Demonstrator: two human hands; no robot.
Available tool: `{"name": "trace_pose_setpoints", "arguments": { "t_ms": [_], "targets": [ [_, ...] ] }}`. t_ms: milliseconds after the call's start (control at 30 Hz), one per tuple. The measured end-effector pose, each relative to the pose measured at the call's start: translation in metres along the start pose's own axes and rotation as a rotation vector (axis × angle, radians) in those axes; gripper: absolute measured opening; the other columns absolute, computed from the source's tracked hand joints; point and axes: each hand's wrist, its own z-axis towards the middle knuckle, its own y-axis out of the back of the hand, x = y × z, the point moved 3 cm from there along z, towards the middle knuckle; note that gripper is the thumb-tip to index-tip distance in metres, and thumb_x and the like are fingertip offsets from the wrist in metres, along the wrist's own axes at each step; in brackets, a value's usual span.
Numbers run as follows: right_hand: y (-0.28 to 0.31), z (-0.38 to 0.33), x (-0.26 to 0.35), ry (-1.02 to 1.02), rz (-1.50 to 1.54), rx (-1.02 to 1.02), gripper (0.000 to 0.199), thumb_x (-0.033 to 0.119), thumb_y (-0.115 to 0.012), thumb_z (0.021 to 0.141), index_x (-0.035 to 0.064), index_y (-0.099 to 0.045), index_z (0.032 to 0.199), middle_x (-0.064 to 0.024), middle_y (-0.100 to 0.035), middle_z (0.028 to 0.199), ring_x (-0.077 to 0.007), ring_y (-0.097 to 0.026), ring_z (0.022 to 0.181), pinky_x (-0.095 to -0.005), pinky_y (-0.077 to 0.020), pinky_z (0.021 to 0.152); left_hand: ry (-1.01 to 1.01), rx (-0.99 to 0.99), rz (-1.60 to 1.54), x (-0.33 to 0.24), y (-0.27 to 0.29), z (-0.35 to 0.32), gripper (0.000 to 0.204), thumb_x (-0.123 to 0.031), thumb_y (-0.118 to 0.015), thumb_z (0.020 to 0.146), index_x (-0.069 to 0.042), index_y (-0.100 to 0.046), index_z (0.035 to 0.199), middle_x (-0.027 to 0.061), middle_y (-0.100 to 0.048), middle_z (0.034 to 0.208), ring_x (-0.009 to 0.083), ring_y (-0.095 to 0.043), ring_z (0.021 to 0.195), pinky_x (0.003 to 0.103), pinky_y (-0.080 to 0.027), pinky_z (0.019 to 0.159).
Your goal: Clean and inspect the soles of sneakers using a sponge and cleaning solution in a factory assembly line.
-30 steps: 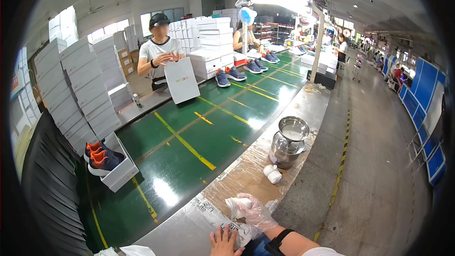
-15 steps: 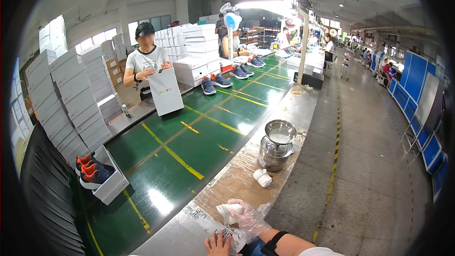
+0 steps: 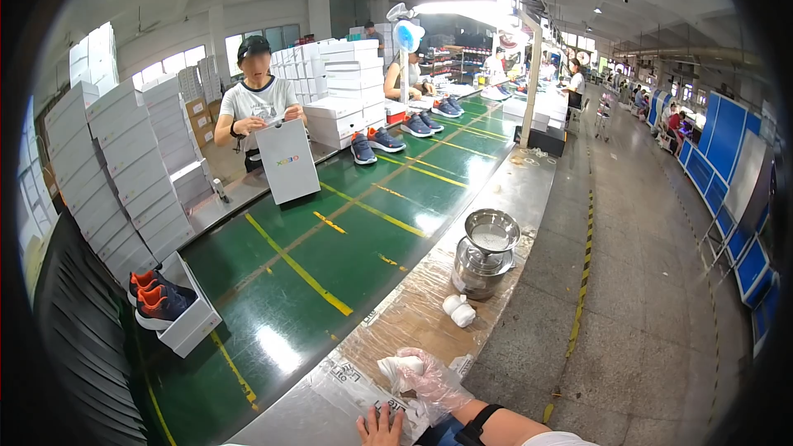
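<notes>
My right hand, in a clear plastic glove, is closed around a wad of white cloth above the near end of the side ledge. My bare left hand lies on the ledge at the lower edge, its fingers spread and nothing in it. Just beyond the right hand rests a second bundle of white cloth. Behind that stands a round metal pot, topped by a shallow metal bowl with a perforated bottom.
A green conveyor belt runs along the ledge, carrying an open shoebox with dark blue and orange sneakers. Opposite, a co-worker holds a white box lid. More sneakers stand farther along, near stacked white boxes.
The shoebox with the sneakers has shifted slightly left along the belt. The co-worker's head has lifted a little. My hands have stayed nearly in place.
</notes>
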Motion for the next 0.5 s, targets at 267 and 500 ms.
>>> {"name": "trace_pose_setpoints", "arguments": {
  "t_ms": [267,500],
  "targets": [
    [0.000,0.002,0.001,-0.005,-0.087,-0.020,0.034,0.015,-0.066,0.088,0.0034,-0.055,0.118,-0.0066,-0.060,0.109,-0.0131,-0.057,0.096,-0.0264,-0.0482,0.084,0.011,-0.021,-0.024,0.001,0.002,0.000,0.098,-0.040,-0.076,0.068,-0.005,-0.027,0.145,0.0248,-0.020,0.149,0.0473,-0.016,0.136,0.062,-0.017,0.107],
    [0.003,0.001,0.001,-0.009,-0.108,-0.049,0.036,0.015,-0.065,0.086,0.0013,-0.056,0.118,-0.0117,-0.064,0.108,-0.0187,-0.061,0.099,-0.0305,-0.0488,0.086,0.027,-0.017,-0.046,0.000,0.001,0.000,0.095,-0.040,-0.076,0.068,-0.006,-0.030,0.144,0.0250,-0.021,0.149,0.0491,-0.018,0.135,0.064,-0.017,0.107]
  ]
}}
